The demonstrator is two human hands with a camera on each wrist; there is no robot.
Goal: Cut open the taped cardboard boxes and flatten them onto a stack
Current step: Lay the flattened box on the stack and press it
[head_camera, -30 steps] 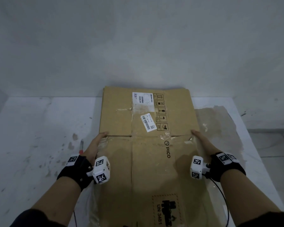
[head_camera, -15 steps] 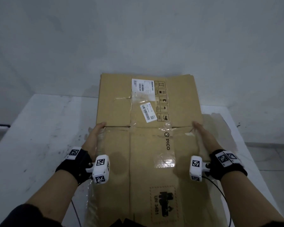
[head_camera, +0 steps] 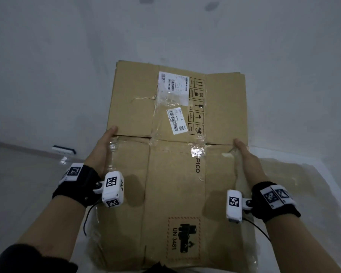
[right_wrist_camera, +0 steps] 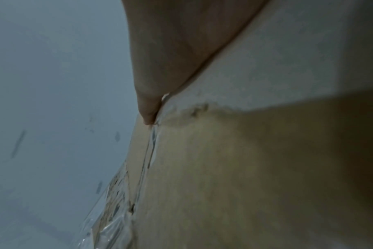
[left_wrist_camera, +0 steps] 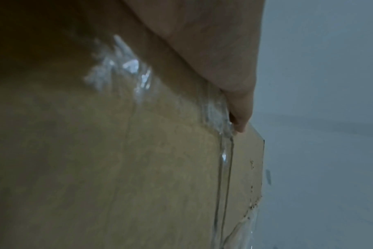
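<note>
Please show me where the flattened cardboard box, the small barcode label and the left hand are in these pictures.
flattened cardboard box (head_camera: 173, 186): head view, on its bare middle panel.
small barcode label (head_camera: 175, 121): head view, on the label's centre.
left hand (head_camera: 100, 152): head view, on the back of the hand.

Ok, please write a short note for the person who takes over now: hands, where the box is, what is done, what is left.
Left hand: grips the left edge of the flattened box.
Right hand: grips the right edge.
Box: already flat, held in both hands and lifted above the table; torn clear tape hangs on its seams.
Done: this box is cut open and flattened.
Left: lay it on the stack; no stack or other boxes are in view, so probably look around first.
</note>
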